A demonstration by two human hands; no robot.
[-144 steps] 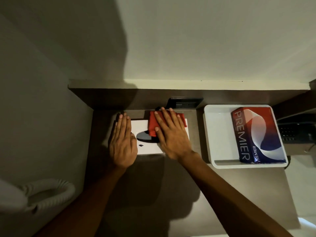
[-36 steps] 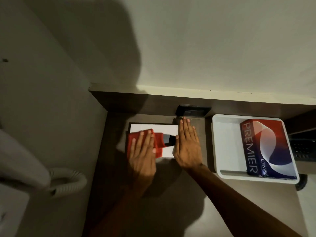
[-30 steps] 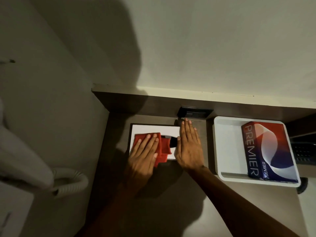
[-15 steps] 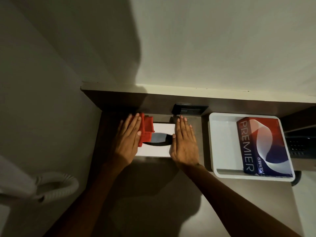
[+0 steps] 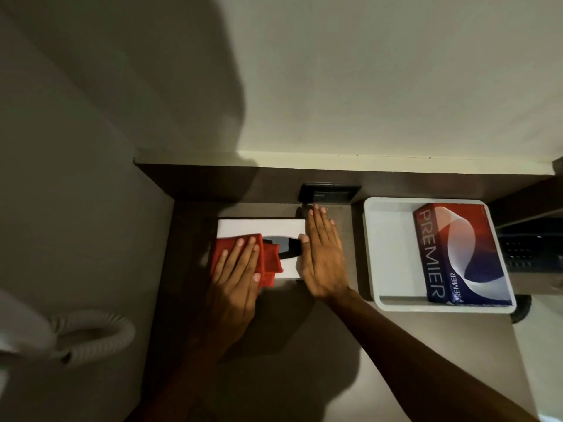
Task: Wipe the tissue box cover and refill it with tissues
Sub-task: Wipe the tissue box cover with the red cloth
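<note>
Fingers (image 5: pixel 243 254) flat; tray (image 5: pixel 387 254) holds tissue pack (image 5: pixel 457 254).

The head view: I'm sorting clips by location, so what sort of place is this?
Probably a hotel room desk nook: a corded phone on the left wall, a white tray holding a Premier tissue pack, and a built-in socket panel behind the desk.

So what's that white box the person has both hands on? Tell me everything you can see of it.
The tissue box cover is a white, smooth, hard-looking rectangular box lying flat on the dark brown desk near the back ledge. Its top has a dark oval slot; no tissue shows there. The left hand lies flat, pressing a red cloth onto its left part, covering that corner. The right hand lies flat against its right end, thumb at the slot. A white tray stands apart, to its right.
</note>
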